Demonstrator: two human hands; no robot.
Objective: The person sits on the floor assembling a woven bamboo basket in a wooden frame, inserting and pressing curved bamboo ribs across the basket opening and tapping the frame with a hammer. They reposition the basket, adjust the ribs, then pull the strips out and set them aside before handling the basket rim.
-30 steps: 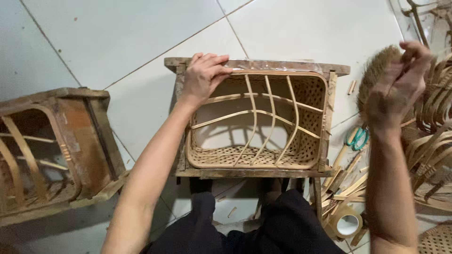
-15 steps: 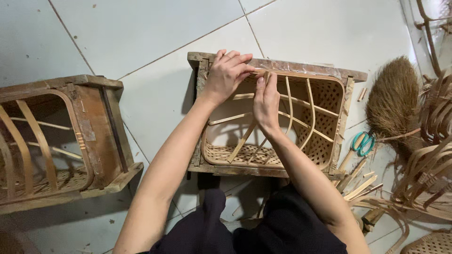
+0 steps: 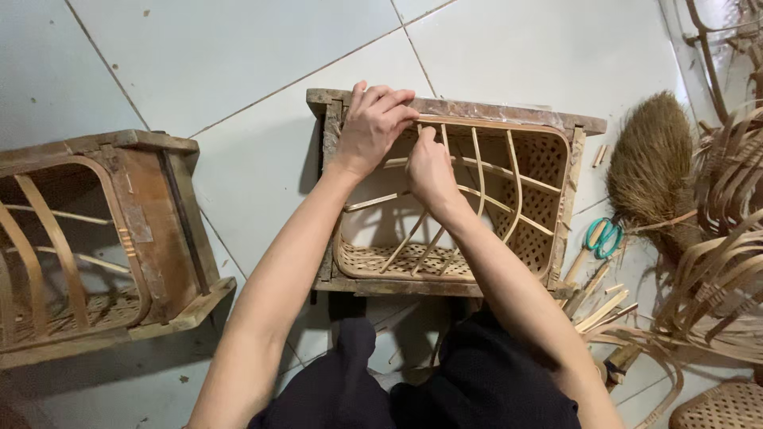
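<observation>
two bare hands meet at the upper left corner of a wooden frame (image 3: 509, 113) that sits in the middle of the frame on the pale tiled floor (image 3: 238, 71). the left hand (image 3: 372, 127) lies over the frame's top rail, its grip curled down on the wood near the corner post. the right hand (image 3: 429, 171) is just beside it and a little lower, inside the opening, its grip pinched on a thin bamboo strip (image 3: 445, 143) that rises to the rail; the fingertips of both hands nearly touch. within the frame sits a half-woven basket (image 3: 548, 206), with a latticed bottom and right wall, and loose pale ribs curving across the open middle. both forearms cross the near rail and hide part of the basket's lower edge.

at the left of the frame stands a second wooden frame (image 3: 151, 214), well apart, with wide bent strips inside. to the right of the work lies a brown fibre brush (image 3: 652, 167), and just below it a pair of green-handled scissors (image 3: 604, 236) on the floor. short split sticks (image 3: 600, 306) lie scattered beside the scissors, and a heap of long bent bamboo strips (image 3: 715, 278) fills the right edge. the person's dark trousers (image 3: 445, 381) fill the bottom centre.
</observation>
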